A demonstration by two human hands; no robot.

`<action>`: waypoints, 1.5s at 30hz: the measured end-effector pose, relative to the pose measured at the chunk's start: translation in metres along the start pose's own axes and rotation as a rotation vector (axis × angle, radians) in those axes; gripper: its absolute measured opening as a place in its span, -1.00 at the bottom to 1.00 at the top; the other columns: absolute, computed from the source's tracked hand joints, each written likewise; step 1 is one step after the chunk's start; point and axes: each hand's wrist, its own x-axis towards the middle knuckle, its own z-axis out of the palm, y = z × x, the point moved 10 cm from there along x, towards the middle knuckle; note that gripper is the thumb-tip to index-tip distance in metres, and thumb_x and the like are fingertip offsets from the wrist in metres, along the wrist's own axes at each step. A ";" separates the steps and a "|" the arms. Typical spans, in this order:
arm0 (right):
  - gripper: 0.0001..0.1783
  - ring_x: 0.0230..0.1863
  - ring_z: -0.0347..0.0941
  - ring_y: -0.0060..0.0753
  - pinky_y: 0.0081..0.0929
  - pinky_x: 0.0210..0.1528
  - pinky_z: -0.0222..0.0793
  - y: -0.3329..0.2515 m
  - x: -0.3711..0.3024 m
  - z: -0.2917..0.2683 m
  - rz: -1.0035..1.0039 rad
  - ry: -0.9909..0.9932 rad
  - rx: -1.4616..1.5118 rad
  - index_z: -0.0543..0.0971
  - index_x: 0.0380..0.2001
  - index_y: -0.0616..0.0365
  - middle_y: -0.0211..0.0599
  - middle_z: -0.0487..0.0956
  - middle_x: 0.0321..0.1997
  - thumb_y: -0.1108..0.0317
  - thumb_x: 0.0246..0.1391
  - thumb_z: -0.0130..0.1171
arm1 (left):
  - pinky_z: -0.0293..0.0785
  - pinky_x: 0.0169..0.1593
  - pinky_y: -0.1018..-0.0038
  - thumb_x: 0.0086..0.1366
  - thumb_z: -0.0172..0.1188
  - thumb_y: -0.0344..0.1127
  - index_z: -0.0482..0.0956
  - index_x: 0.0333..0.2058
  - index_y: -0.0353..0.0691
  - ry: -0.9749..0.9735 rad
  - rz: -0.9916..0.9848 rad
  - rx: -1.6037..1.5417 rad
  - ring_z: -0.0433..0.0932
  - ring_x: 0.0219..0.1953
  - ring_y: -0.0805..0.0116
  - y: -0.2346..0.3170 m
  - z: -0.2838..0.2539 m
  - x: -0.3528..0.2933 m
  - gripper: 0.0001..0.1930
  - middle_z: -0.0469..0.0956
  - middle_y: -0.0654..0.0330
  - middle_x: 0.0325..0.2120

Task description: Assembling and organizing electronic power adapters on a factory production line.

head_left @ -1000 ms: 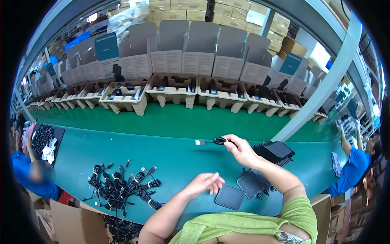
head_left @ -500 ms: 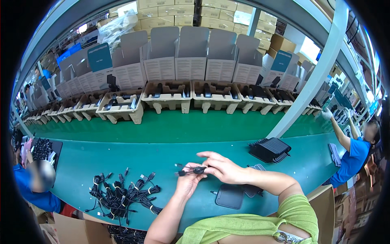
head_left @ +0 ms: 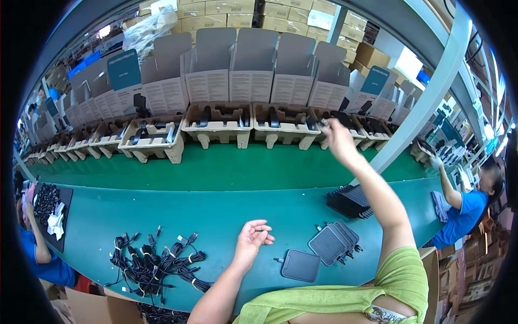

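Observation:
My right hand (head_left: 340, 139) is stretched out over the far row, above a moulded pulp tray (head_left: 341, 135). Its fingers are pinched at the tray's left end, with a small bit of the cable (head_left: 324, 123) showing at the tips; the rest is hidden. Over the bench my left hand (head_left: 252, 244) is loosely curled, fingers apart and holding nothing. To its right lie a flat black device (head_left: 300, 265) and several dark ribbed ones (head_left: 333, 242), each with a short plug. A heap of tied black cables (head_left: 156, 264) lies to the left.
Pulp trays (head_left: 217, 123) with black parts line the far green strip before upright open boxes (head_left: 251, 65). A black ribbed stack (head_left: 348, 202) sits beside a slanted metal post (head_left: 413, 97). Co-workers in blue work at left (head_left: 43, 256) and right (head_left: 464, 208).
My right hand has left my left hand and moved far forward to the trays, taking the cable along. My left hand is emptied and has stayed near its place.

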 end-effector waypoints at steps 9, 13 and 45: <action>-0.82 -0.24 0.45 0.00 -0.15 -0.22 0.37 0.125 0.080 0.069 0.219 -0.265 -0.502 0.48 -0.40 0.26 0.04 0.52 -0.34 0.44 -0.10 -0.05 | 0.44 -0.24 0.49 0.22 -0.06 -0.49 0.27 -0.11 -0.32 0.025 -0.047 0.023 0.48 -0.32 0.34 -0.001 -0.006 0.000 -0.75 0.40 0.06 -0.25; -0.78 -0.22 0.48 -0.11 -0.28 -0.23 0.41 0.121 0.091 0.099 0.087 -0.332 -0.668 0.55 -0.42 0.19 -0.04 0.54 -0.33 0.42 -0.14 -0.06 | 0.44 -0.24 0.48 0.23 -0.07 -0.51 0.28 -0.11 -0.32 0.045 -0.070 0.022 0.48 -0.32 0.33 -0.004 -0.011 0.001 -0.76 0.40 0.06 -0.24; -0.70 -0.21 0.43 -0.04 -0.26 -0.20 0.34 0.199 0.092 0.132 0.436 0.028 -0.292 0.53 -0.42 0.15 -0.06 0.53 -0.34 0.14 -0.15 0.17 | 0.45 -0.23 0.45 0.23 -0.09 -0.52 0.30 -0.14 -0.31 0.093 -0.091 -0.004 0.49 -0.31 0.33 -0.002 -0.025 0.001 -0.79 0.41 0.08 -0.25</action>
